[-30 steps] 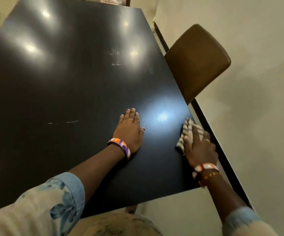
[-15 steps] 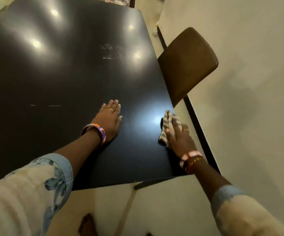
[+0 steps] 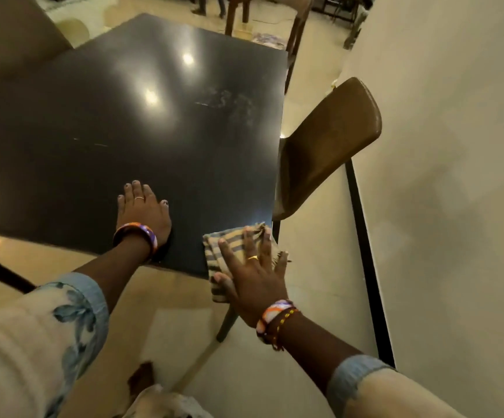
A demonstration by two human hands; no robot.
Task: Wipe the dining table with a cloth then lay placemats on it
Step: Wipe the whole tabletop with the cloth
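Light was warm and kinda dim, yellowish all over. Two bright glare spots from overhead lamps sat on the glossy dark surface [image 3: 160, 122], plus a softer sheen near its right edge. The wall [image 3: 456, 146] showed faint blotchy shadows. Wide-angle lens bent straight lines at the edges. The sleeve [image 3: 33, 342] up close was soft and blurry, and the far background looked smeared, low on detail.
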